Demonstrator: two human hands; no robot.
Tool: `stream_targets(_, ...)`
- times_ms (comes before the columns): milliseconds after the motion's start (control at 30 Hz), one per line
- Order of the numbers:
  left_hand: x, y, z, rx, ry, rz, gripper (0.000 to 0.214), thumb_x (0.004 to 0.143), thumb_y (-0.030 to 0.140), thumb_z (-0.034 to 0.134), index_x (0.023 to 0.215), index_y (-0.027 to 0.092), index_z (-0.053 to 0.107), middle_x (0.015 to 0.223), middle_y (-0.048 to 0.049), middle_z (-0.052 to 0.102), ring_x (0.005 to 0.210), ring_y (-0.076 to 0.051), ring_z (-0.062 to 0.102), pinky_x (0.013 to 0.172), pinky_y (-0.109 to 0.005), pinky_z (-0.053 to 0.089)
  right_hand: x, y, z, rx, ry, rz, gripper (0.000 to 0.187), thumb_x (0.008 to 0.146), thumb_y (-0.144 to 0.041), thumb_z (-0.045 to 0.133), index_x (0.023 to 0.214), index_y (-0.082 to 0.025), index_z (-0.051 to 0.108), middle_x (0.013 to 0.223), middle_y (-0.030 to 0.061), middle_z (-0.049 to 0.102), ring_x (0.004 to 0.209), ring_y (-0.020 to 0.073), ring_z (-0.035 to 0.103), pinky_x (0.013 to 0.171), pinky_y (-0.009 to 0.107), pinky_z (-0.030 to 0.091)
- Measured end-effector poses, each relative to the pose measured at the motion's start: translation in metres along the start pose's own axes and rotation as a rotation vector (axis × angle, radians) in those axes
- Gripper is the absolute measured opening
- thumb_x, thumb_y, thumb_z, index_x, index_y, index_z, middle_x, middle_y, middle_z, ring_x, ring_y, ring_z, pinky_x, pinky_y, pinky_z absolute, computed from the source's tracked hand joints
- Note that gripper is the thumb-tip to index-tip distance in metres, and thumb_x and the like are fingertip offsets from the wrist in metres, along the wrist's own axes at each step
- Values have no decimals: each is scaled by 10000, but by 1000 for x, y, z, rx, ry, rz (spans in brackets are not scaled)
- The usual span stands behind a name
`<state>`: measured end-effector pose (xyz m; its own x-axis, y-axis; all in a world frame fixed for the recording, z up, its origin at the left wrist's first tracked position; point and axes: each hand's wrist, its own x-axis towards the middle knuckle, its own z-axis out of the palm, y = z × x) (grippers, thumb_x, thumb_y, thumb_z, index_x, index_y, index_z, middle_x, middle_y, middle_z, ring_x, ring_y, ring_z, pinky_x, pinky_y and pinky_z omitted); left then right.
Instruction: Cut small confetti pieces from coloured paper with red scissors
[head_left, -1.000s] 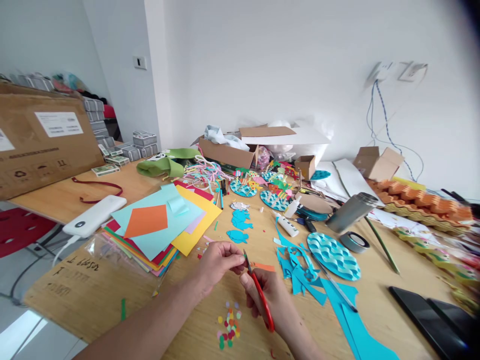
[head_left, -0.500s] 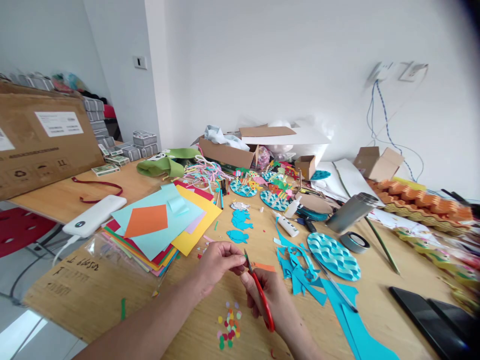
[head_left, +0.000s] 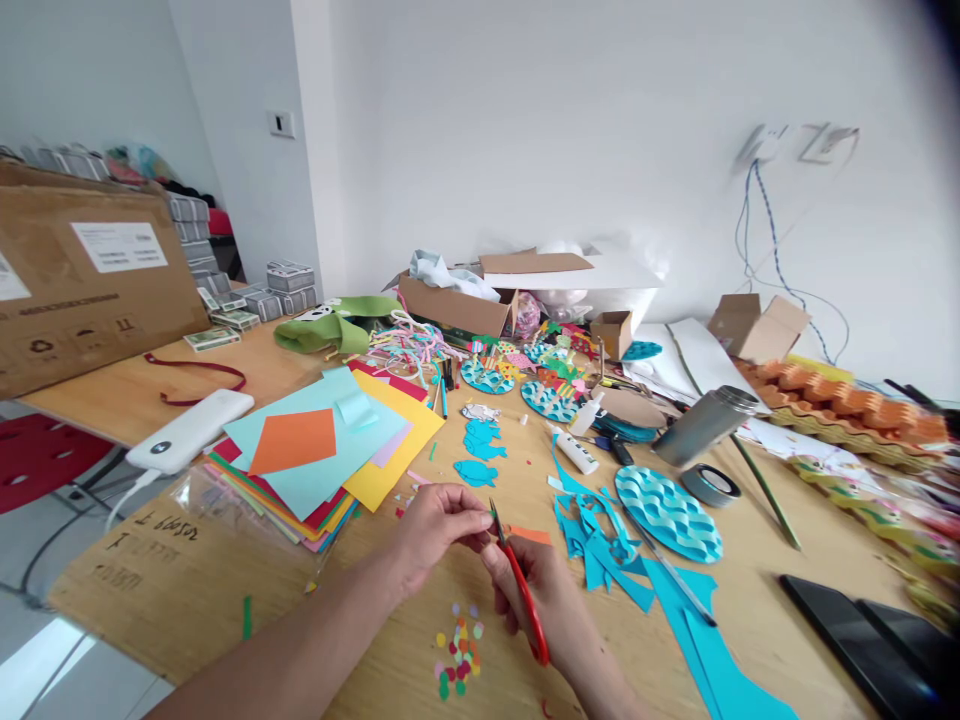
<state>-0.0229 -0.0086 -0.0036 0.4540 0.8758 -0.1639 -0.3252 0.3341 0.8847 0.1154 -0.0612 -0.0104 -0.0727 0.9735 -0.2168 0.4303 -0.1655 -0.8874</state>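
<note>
My right hand (head_left: 541,595) is closed round the red handles of a pair of scissors (head_left: 517,580), whose blades point up toward my left hand. My left hand (head_left: 433,525) pinches a tiny scrap right at the blade tips; the scrap is too small to name. A small orange paper piece (head_left: 529,535) lies on the wooden table (head_left: 390,650) just behind the scissors. Below my hands sits a little heap of coloured paper dots (head_left: 457,662).
A stack of coloured paper sheets (head_left: 322,455) lies to the left, a white power bank (head_left: 189,430) beside it. Blue paper offcuts (head_left: 600,545), a blue scalloped disc (head_left: 669,512), a glue bottle (head_left: 573,449), a metal flask (head_left: 703,425) and a tape roll (head_left: 709,484) crowd the right. Cardboard boxes stand behind.
</note>
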Motion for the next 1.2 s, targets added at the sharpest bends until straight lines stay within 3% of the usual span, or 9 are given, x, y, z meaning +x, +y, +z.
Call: stream_targets(1200,1,-2,-2,56,-2,19,87,613,194,650,622,117,608,593,-15,622,576,-116,555,607,-251,436,0,0,0,1,-24,6,412,761,-528,518,575,-174,420,441,-23,522,310,77,461,315,161,294)
